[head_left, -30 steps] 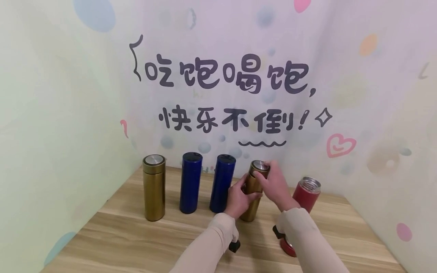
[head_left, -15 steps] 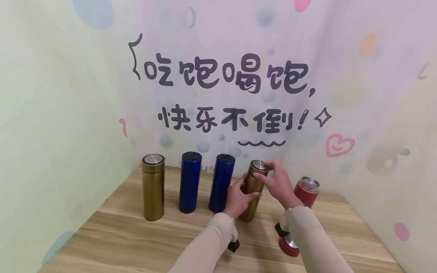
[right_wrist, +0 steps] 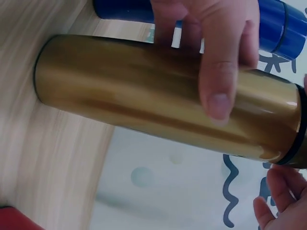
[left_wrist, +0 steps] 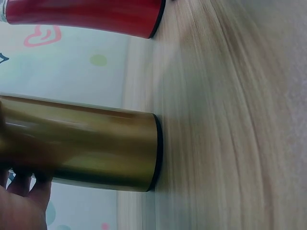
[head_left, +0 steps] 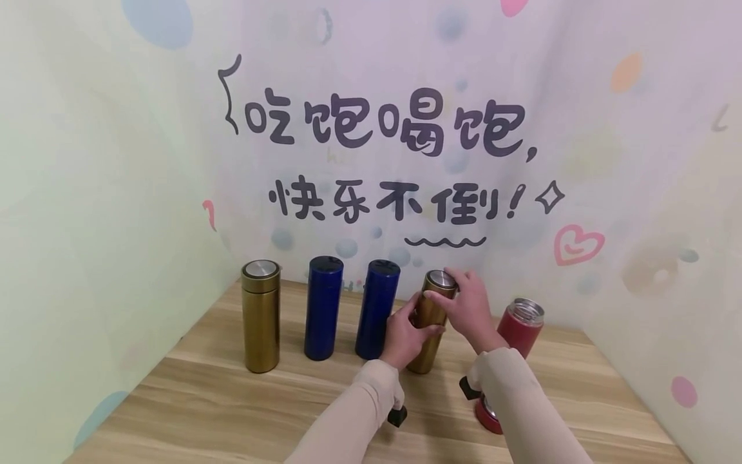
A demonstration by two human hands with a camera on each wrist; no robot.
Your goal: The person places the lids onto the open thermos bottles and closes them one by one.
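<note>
Both arms wear long, close-fitting sleeves of pale beige cloth, the left sleeve and the right sleeve rising from the lower centre of the frame and ending at the wrists. A small black device sits under the left cuff and another black device beside the right cuff (both only partly visible). The left hand and the right hand are bare, without rings or gloves.

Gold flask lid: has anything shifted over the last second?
Hardly: the right hand has turned slightly on the lid of the gold metal flask, its grip unchanged. The left hand still holds the body. The red flask and two blue flasks stayed put.
</note>
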